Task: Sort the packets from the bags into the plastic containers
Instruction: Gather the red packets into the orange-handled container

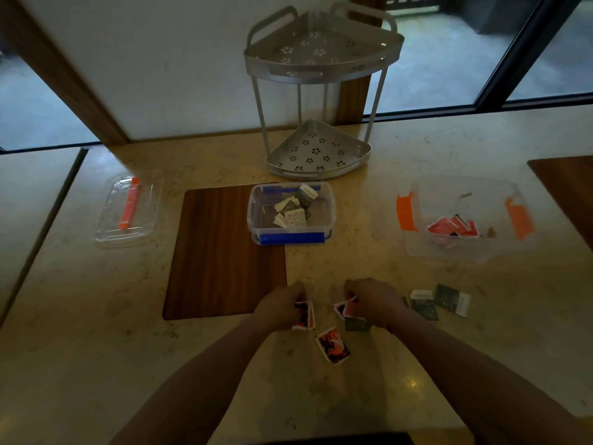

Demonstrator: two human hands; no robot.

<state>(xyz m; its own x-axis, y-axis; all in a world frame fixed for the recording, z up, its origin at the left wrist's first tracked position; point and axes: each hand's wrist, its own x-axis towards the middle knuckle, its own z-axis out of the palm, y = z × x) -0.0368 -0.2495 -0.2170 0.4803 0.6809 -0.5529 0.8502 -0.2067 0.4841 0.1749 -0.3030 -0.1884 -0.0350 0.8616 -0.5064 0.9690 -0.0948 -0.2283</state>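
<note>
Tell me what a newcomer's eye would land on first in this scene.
First, the two hands at the near edge of the counter: the left hand and the right hand each grip red packets, with one more red packet lying loose between them. Next, the blue-clipped container of green and white packets at centre and the orange-clipped container of red packets to the right. Behind them stands a grey two-tier corner rack.

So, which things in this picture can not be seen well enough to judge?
All in the head view:
- How many red packets the left hand holds: its fingers cover them.
- The same for the right hand, which also hides part of a green packet.
- Print on the packets in the blue-clipped container: too small and dim.
- Count of red packets in the orange-clipped container: they overlap and are blurred.
</note>
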